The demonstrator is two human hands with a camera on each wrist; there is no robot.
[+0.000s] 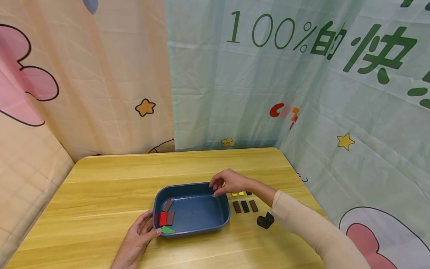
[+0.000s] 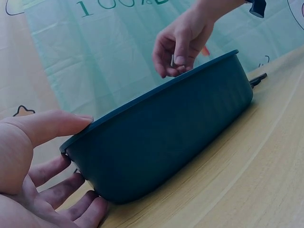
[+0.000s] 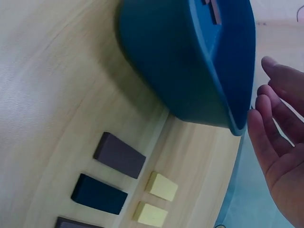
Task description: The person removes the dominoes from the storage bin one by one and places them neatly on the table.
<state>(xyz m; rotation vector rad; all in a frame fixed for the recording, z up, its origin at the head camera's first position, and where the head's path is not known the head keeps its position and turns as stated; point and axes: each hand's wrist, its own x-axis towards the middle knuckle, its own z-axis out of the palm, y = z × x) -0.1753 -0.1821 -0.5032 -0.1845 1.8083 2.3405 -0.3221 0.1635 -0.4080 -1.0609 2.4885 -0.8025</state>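
Observation:
My left hand point(image 1: 137, 236) grips the front left corner of a dark blue tray point(image 1: 193, 232), thumb over the rim point(image 2: 78, 124) and curled fingers against the outer side. Inside, at its left end, lie brown blocks point(image 1: 170, 218), a red block point(image 1: 163, 218) and a green block point(image 1: 167, 229). Over the back right corner is my right hand point(image 1: 231, 182), its fingers curled toward the thumb. A small pale piece point(image 2: 172, 61) shows as a sliver pinched in it in the left wrist view. Its shape is mostly hidden.
Right of the tray, on the wooden table point(image 1: 111, 194), lie two yellow blocks point(image 3: 162, 186), brown blocks point(image 3: 119, 155) and a black block point(image 3: 99, 194). Another dark block is partly behind the right forearm. A black device point(image 1: 265, 220) sits by the right cuff. Printed curtains stand behind.

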